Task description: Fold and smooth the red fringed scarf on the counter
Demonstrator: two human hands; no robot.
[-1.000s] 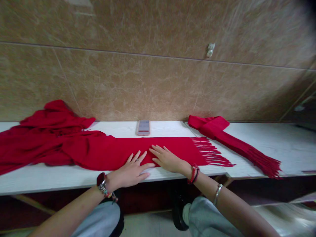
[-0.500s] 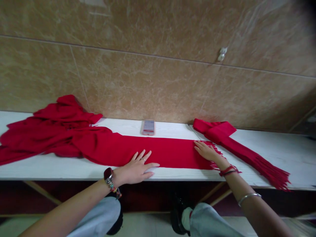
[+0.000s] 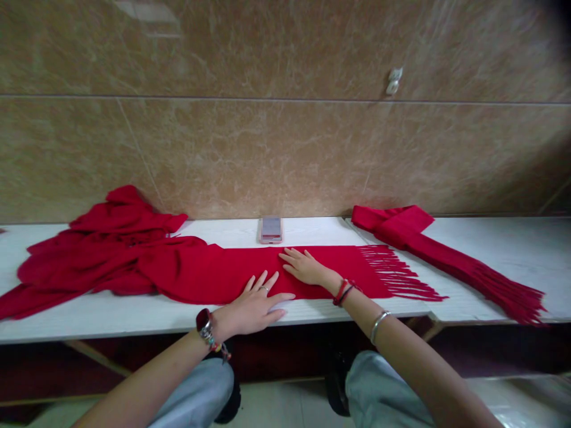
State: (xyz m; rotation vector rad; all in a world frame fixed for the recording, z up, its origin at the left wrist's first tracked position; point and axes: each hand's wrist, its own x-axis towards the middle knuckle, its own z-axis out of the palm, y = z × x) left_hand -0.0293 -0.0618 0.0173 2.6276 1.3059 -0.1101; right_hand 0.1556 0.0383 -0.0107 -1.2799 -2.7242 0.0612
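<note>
Head view: left forearm slanting in from the lower left, left hand (image 3: 250, 310) palm down, fingers fanned and straight, laid over the near edge of a red scarf (image 3: 209, 270), thumb pointing right. Right forearm angled from the lower right, right hand (image 3: 308, 268) flat and unfolded on the same scarf, fingers pointing left toward its far edge. Scarf stretched along a white table (image 3: 499, 246), bunched at the left, fringed at the right. Just beyond, a phone (image 3: 271, 230); to the right, a folded red scarf (image 3: 414, 238).
</note>
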